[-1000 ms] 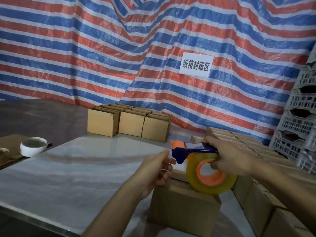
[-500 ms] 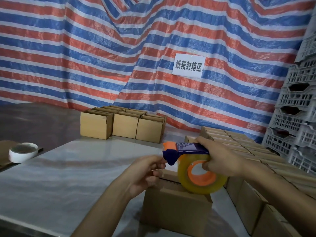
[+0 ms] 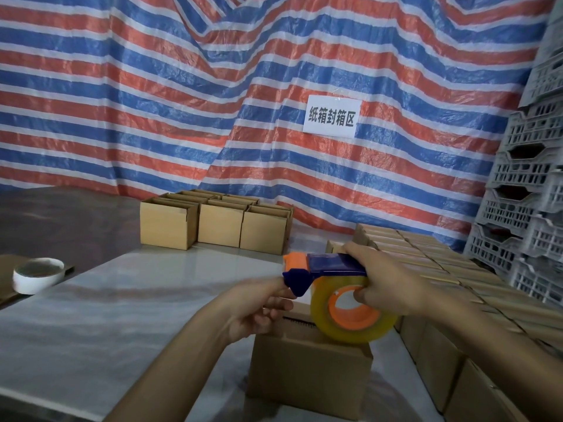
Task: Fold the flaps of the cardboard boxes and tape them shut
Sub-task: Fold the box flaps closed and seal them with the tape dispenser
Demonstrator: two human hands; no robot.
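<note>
While over the box [image 3: 304, 370], hands [image 3: 249, 309] [image 3: 387, 281] on dispenser [image 3: 335, 263].

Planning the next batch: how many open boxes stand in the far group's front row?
3: left box, middle box, right box, side by side on the table. More rows behind them are partly hidden.

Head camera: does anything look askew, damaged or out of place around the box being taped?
Nothing stands out. The cardboard box sits square on the table, flaps down. The right hand grips the tape dispenser above it; the left hand is at its nose. The open boxes behind stand in tidy rows.
</note>
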